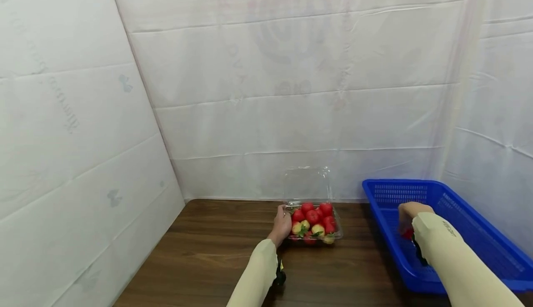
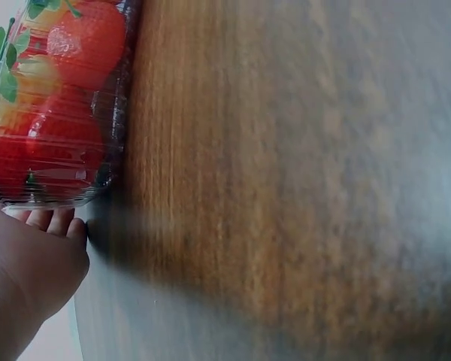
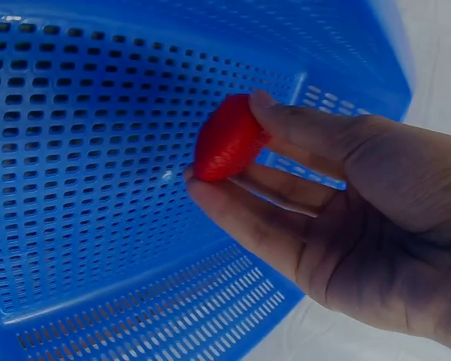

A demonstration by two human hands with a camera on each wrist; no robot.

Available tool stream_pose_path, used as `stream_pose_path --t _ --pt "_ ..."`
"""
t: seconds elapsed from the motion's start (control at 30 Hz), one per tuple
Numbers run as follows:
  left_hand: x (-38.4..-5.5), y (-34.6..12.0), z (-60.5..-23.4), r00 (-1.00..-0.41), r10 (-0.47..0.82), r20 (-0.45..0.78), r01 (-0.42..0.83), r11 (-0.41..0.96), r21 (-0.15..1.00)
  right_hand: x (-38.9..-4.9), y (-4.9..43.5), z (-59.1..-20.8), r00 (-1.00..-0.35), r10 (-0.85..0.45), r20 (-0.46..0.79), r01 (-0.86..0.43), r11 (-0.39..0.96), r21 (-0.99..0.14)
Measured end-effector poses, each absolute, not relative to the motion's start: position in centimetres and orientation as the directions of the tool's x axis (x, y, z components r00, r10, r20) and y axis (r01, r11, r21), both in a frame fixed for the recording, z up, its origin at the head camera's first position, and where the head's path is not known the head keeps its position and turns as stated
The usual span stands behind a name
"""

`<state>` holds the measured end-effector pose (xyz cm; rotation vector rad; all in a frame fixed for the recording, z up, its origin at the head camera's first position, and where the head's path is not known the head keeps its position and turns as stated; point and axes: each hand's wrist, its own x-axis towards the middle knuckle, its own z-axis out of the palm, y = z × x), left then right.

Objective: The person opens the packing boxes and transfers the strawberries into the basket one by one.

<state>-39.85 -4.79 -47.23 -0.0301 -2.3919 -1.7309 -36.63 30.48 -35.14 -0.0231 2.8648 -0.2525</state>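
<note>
In the head view my right hand [image 1: 410, 214] is inside the blue plastic basket [image 1: 399, 184]. The right wrist view shows that hand pinching a red strawberry [image 3: 229, 139] between thumb and fingertips, above the basket's perforated floor. My left hand [image 1: 281, 223] holds the left side of a clear plastic clamshell box [image 1: 339, 233], its lid [image 1: 308, 182] standing upright at the back. Red and pale strawberries [image 1: 313, 216], some with green leaves, fill the box. In the left wrist view, the left hand's fingers [image 2: 60, 222] curl against the box's end wall; its thumb is mostly hidden.
A brown wooden table [image 1: 216, 237] carries the box and the basket, the basket at the right. White sheeting [image 1: 250, 126] hangs behind the table and on both sides. Bare wood lies between the box and the basket.
</note>
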Motion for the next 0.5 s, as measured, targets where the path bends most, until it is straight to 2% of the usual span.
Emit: stream_pose_path --t 0.17,0.3,0.37,0.5 --pt "-40.1 -4.6 -47.4 -0.982 -0.085 0.169 0.135 0.31 0.941 -37.0 30.8 -35.8 -0.933 0.097 -0.346 0.176 0.963 -0.204" --pt "-39.8 -4.6 -47.2 -0.984 -0.079 0.161 0.13 0.31 0.942 -37.8 30.8 -36.5 -0.892 0.186 -0.412 0.282 0.941 -0.186" --pt "-39.8 -4.5 -47.2 -0.984 -0.081 0.161 0.128 0.314 0.941 -38.0 30.7 -36.7 -0.878 0.218 -0.427 0.313 0.935 -0.166" --pt "-39.9 -4.6 -47.1 -0.981 -0.086 0.174 0.139 0.318 0.938 -38.1 30.5 -36.3 -0.876 0.202 -0.438 0.277 0.954 -0.114"
